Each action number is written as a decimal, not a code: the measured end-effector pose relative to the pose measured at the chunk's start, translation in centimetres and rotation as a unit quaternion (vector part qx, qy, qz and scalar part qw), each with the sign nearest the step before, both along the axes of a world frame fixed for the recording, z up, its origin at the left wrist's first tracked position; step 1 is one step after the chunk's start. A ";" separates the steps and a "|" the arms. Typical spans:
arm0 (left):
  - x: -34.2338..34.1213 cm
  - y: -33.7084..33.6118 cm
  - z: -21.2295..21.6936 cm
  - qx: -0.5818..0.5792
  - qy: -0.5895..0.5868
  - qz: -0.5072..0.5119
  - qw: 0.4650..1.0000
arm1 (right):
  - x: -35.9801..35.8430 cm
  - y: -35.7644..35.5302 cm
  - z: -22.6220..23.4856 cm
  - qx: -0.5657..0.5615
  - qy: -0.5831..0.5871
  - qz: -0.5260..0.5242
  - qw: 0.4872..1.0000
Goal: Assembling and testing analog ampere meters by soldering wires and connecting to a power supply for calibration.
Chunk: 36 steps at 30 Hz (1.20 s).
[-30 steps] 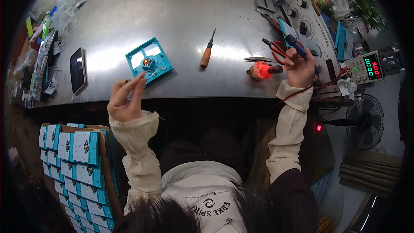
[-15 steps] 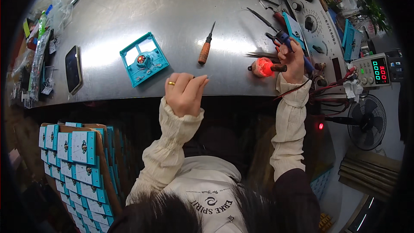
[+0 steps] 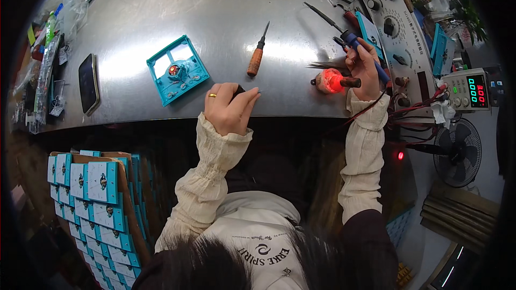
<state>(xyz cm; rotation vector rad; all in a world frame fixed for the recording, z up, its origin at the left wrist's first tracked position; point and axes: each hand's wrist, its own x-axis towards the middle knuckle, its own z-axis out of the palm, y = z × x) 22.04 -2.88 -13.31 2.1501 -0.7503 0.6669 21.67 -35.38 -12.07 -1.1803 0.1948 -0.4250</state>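
Observation:
My right hand (image 3: 365,72) is closed round the blue handle of a soldering iron (image 3: 350,40), whose thin shaft points up and to the left over the table. Near the table's front edge, my left hand (image 3: 228,110) pinches a small dark piece (image 3: 237,92). A thin tip pokes out at its fingertips, and most of the piece is hidden. Just beyond that hand lies a teal square frame (image 3: 159,92) with a small red and metal part and wires inside. An orange-handled screwdriver (image 3: 255,63) lies between my hands, pointing away.
Below my right hand is a red-lit round container (image 3: 324,82) with a brown stick. A phone (image 3: 89,84) lies at left. To the right stand a knobbed tester (image 3: 400,37) and a power supply (image 3: 461,91). Stacked teal-and-white panels (image 3: 102,182) rise at lower left.
The soldering iron has shifted slightly away and to the left, its shaft showing more plainly. My left hand has turned a little, baring more of the dark piece.

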 end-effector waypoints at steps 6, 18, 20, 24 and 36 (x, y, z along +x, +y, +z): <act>-0.1 0.4 0.4 -0.059 0.072 -0.004 0.996 | 0.0 0.1 0.2 -0.010 0.009 0.003 1.000; 0.0 -0.1 3.5 -0.408 0.474 -0.082 0.776 | -1.7 -0.9 2.0 0.048 -0.105 0.030 0.993; 0.2 -0.3 3.9 -0.482 0.572 -0.122 0.652 | -3.4 0.4 4.3 -0.098 -0.145 -0.007 0.985; 0.1 -1.6 4.6 -0.562 0.609 -0.151 0.540 | -6.0 5.6 8.3 -0.267 -0.143 -0.068 0.951; -1.8 1.7 6.1 -0.467 0.662 -0.323 0.489 | -3.7 15.1 6.3 -0.104 -0.169 0.227 0.954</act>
